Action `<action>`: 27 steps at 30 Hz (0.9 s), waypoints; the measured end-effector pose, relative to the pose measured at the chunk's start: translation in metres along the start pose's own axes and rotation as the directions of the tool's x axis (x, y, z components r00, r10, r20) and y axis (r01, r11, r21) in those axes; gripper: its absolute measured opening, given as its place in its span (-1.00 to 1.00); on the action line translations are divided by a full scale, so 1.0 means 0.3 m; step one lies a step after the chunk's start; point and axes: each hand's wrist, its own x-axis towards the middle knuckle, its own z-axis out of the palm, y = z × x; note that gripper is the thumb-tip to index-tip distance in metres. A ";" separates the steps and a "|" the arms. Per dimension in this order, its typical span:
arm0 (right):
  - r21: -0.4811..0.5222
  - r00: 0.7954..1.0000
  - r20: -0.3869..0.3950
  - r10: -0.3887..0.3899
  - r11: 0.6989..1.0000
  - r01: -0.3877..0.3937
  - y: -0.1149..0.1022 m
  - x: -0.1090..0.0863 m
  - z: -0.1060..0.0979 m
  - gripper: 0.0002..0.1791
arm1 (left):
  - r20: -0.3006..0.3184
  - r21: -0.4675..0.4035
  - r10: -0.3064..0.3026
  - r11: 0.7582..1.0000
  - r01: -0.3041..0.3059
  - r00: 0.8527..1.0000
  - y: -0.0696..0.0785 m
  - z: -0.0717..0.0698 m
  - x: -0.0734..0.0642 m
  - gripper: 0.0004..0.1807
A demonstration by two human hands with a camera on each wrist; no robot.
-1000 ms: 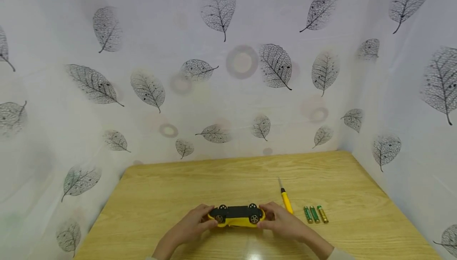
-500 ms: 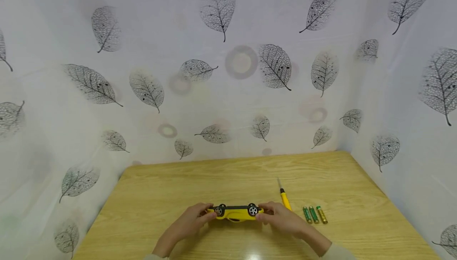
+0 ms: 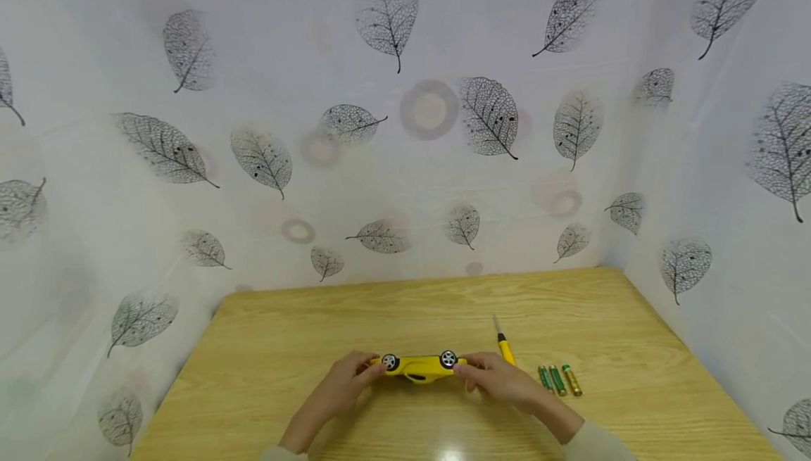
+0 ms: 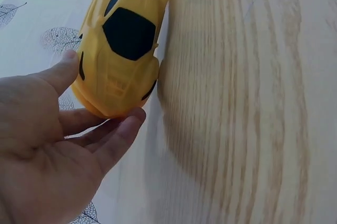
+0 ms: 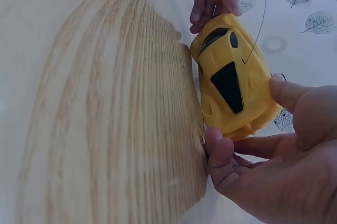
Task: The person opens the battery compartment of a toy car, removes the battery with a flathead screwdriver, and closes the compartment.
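Observation:
A yellow toy car (image 3: 415, 367) is held between my two hands over the table, its wheels uppermost and one side facing me. My left hand (image 3: 345, 385) grips the car's left end between thumb and fingers. At the right end, my right hand (image 3: 497, 378) pinches the body the same way. Dark windows show on the car (image 4: 118, 69) in the left wrist view. From the car (image 5: 231, 77) in the right wrist view, a thin wire (image 5: 258, 32) sticks out. The underside is hidden from the head view.
On the wooden table (image 3: 285, 334), a screwdriver (image 3: 505, 350) with a yellow handle lies just beyond my right hand. Three batteries, the nearest a green one (image 3: 545, 379), lie to its right. A leaf-patterned curtain (image 3: 431, 186) surrounds the table's back and sides.
Both hands have rolled the toy car, so its black underside has turned out of sight and its yellow side now faces me. The car has moved slightly away from me.

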 end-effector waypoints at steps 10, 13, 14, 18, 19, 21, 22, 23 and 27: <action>-0.020 0.998 -0.051 -0.024 1.000 0.023 0.009 0.016 0.001 -0.54 | -0.141 -0.005 -0.002 1.000 0.001 0.990 0.008 0.017 0.010 -0.50; -0.016 0.998 -0.056 -0.040 0.999 0.039 0.006 0.016 0.000 -0.54 | -0.147 0.005 0.008 1.000 -0.007 0.989 0.006 0.017 0.013 -0.48; -0.013 0.997 -0.057 -0.044 0.999 0.043 0.004 0.016 0.001 -0.54 | -0.145 0.001 0.011 1.000 -0.011 0.989 0.006 0.016 0.013 -0.47; -0.006 0.997 -0.060 -0.046 0.999 0.045 -0.005 0.015 0.003 -0.53 | -0.126 0.002 0.025 1.000 -0.025 0.992 0.003 0.012 0.010 -0.48; -0.004 0.997 -0.059 -0.040 0.999 0.040 -0.005 0.016 0.004 -0.53 | -0.123 0.009 0.033 0.999 -0.032 0.992 0.002 0.011 0.009 -0.49; -0.005 0.998 -0.061 -0.027 1.000 0.027 -0.006 0.017 0.005 -0.53 | -0.120 0.028 0.048 0.999 -0.045 0.992 -0.003 0.012 0.008 -0.52; -0.005 0.998 -0.064 -0.020 1.000 0.020 -0.006 0.018 0.005 -0.52 | -0.120 0.040 0.055 0.998 -0.050 0.991 -0.006 0.013 0.008 -0.54; -0.006 0.998 -0.066 -0.013 1.000 0.013 -0.006 0.019 0.004 -0.52 | -0.120 0.047 0.061 0.997 -0.055 0.991 -0.008 0.014 0.009 -0.55; 0.005 0.997 -0.071 0.009 1.000 -0.009 -0.008 0.025 -0.001 -0.49 | -0.121 0.042 0.058 0.998 -0.053 0.991 -0.008 0.017 0.015 -0.57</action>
